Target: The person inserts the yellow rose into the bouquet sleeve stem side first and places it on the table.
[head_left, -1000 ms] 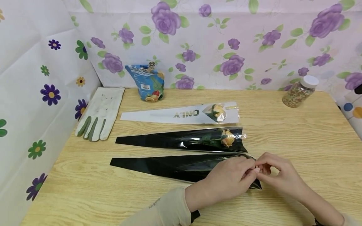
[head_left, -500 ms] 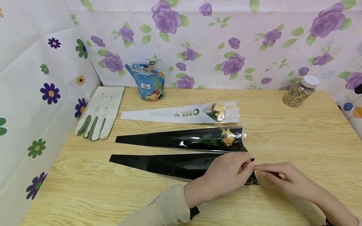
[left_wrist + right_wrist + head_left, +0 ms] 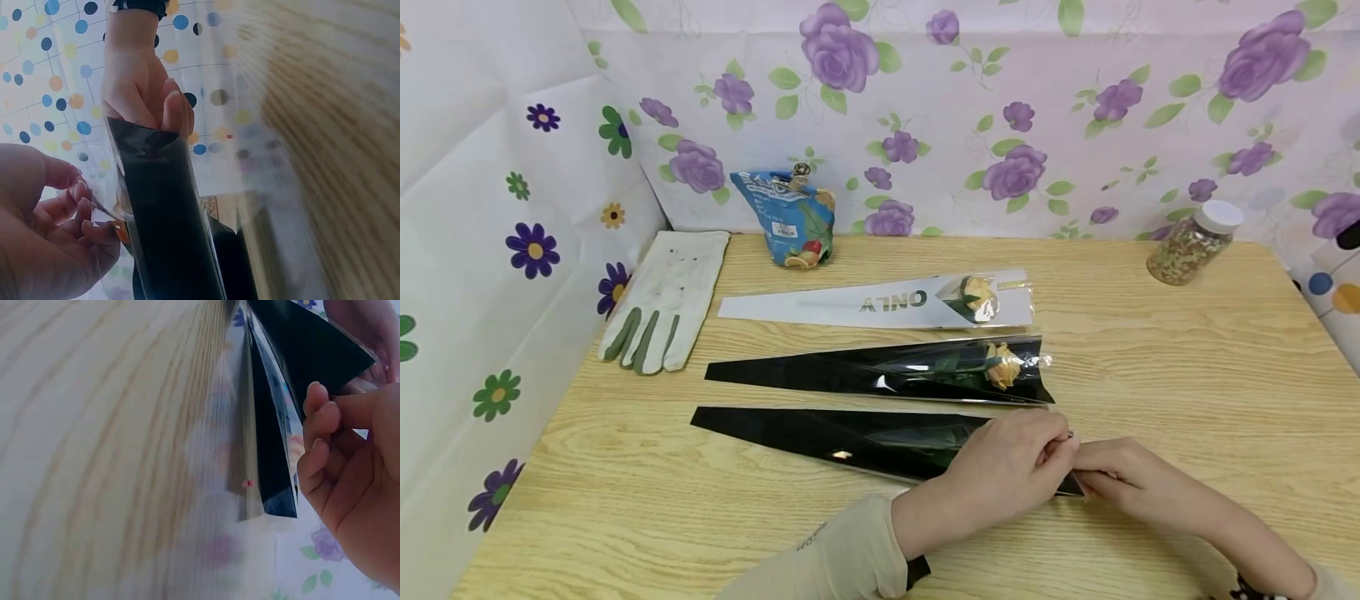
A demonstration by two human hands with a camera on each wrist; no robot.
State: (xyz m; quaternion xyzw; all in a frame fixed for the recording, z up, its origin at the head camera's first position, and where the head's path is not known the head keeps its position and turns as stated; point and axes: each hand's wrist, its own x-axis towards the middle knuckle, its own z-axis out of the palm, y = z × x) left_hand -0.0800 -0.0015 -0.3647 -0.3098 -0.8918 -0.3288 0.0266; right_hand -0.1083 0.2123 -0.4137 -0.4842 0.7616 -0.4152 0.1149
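A black flower sleeve with a clear film front (image 3: 820, 437) lies nearest the person, narrow end to the left. My left hand (image 3: 1015, 450) covers its wide end from above and pinches the edge of the clear film (image 3: 103, 206). An orange bit of flower (image 3: 122, 232) peeks out beside those fingers in the left wrist view. Across the open end, my right hand (image 3: 1138, 479) pinches the sleeve's edge, fingers bent. From the right wrist, the black backing's corner (image 3: 350, 362) shows right at the fingertips (image 3: 317, 394). The flower inside is mostly hidden.
Beyond lie another black sleeve (image 3: 820, 373) and a white "ONLY" sleeve (image 3: 782, 308), each with a peach rose. A work glove (image 3: 677, 275), a clipped blue pouch (image 3: 790, 221) and a white-capped jar (image 3: 1191, 246) stand farther back. Patterned sheets line the walls.
The right hand drew off to the right with its index finger extended, then came back to the sleeve's open end. The left hand stays near the same spot on the film.
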